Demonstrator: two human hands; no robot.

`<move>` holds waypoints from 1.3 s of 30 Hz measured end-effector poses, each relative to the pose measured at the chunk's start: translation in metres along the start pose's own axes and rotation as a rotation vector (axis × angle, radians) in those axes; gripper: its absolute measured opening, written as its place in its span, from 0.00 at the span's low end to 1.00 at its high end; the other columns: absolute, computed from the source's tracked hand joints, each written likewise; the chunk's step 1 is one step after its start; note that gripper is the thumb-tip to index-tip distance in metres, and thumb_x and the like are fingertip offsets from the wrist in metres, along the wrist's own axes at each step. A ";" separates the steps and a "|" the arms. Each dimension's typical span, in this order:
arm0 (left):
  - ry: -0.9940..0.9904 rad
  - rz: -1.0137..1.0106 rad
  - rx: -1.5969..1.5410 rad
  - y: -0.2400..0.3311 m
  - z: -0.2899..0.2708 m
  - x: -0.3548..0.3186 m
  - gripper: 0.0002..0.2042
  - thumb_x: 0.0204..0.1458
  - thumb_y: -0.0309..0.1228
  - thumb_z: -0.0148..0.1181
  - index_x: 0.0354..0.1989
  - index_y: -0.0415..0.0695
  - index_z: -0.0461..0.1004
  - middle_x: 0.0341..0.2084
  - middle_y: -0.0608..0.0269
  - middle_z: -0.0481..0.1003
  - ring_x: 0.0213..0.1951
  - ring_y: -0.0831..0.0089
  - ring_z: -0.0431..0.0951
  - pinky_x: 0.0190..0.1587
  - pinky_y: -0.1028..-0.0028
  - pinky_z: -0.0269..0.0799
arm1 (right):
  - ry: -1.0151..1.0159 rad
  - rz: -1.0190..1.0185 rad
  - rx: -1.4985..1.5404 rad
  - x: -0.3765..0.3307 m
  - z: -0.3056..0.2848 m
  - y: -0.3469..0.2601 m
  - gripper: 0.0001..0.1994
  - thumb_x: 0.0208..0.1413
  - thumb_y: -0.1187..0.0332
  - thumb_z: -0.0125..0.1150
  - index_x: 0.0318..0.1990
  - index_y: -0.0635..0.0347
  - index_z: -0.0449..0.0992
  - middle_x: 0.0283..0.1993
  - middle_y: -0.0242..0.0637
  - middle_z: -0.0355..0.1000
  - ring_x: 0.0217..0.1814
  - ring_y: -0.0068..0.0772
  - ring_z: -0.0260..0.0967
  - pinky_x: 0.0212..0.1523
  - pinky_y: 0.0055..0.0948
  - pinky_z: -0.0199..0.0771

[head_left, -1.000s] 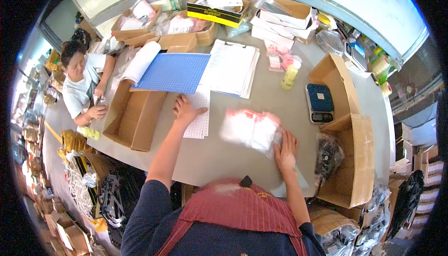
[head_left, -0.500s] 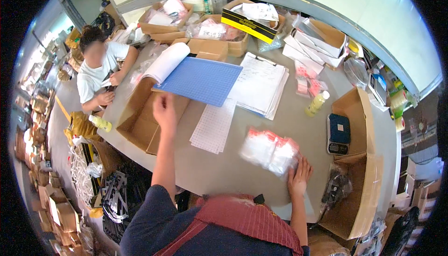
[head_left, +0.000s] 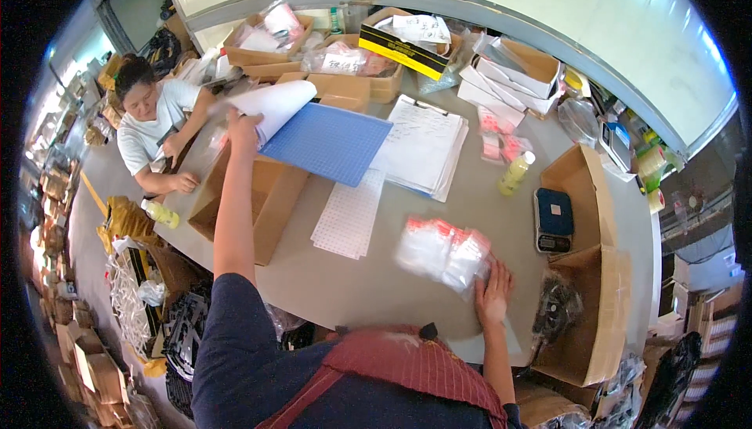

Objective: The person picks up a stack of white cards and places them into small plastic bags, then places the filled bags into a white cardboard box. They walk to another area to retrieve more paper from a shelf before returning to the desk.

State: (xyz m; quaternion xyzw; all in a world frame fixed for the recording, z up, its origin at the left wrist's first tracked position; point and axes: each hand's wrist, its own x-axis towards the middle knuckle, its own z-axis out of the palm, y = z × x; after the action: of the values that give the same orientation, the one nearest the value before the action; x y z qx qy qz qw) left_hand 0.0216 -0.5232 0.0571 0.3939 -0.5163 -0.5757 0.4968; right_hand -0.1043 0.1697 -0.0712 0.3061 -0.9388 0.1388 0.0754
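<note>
Left hand (head_left: 244, 128): has moved from over the brown cardboard box (head_left: 280, 198) to the curled white paper (head_left: 280, 102), fingers bent, apparently pinching its edge beside the blue gridded sheet (head_left: 327, 144).
Right hand (head_left: 493, 292): stays loosely spread, touching clear red-edged plastic bags (head_left: 444, 254) on the grey counter (head_left: 345, 288).
Upshot: paper now handled, bags unmoved.

Yellow bottles (head_left: 515, 174): two are seen
Blue gridded board (head_left: 327, 141): one is seen
Clipboard (head_left: 419, 145): one is counted
Wearer's hands (head_left: 493, 292): two are shown
Co-worker (head_left: 160, 120): one is seen
</note>
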 end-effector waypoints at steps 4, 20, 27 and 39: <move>-0.256 0.520 0.489 0.035 0.003 -0.086 0.12 0.45 0.22 0.53 0.35 0.37 0.81 0.36 0.56 0.79 0.44 0.64 0.76 0.48 0.67 0.70 | 0.013 -0.034 0.006 0.001 0.008 -0.006 0.28 0.64 0.59 0.50 0.66 0.65 0.61 0.70 0.49 0.58 0.74 0.54 0.50 0.75 0.55 0.40; -0.380 -0.618 -0.374 -0.022 0.045 -0.218 0.24 0.55 0.36 0.65 0.55 0.35 0.68 0.48 0.54 0.75 0.49 0.65 0.76 0.53 0.62 0.72 | 0.069 -0.103 0.023 0.002 0.016 -0.004 0.27 0.63 0.59 0.51 0.66 0.65 0.61 0.69 0.49 0.60 0.72 0.54 0.53 0.73 0.57 0.44; -0.402 -0.287 -0.270 -0.012 0.099 -0.264 0.24 0.46 0.19 0.65 0.54 0.30 0.69 0.46 0.52 0.76 0.48 0.63 0.78 0.51 0.67 0.73 | 0.065 -0.072 -0.004 0.003 0.011 -0.005 0.27 0.62 0.60 0.52 0.66 0.65 0.61 0.68 0.51 0.60 0.71 0.55 0.54 0.73 0.55 0.44; -0.725 -0.507 -0.252 -0.091 0.166 -0.242 0.20 0.52 0.21 0.61 0.54 0.35 0.70 0.44 0.53 0.77 0.44 0.61 0.79 0.48 0.65 0.76 | 0.058 -0.006 0.056 0.005 0.009 -0.009 0.27 0.63 0.60 0.53 0.66 0.63 0.62 0.70 0.48 0.59 0.73 0.54 0.51 0.74 0.56 0.41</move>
State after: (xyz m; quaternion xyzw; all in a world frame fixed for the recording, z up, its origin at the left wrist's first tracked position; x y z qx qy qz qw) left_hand -0.1062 -0.2549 -0.0209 0.2176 -0.4702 -0.8379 0.1717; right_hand -0.1035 0.1573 -0.0771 0.3069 -0.9310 0.1737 0.0942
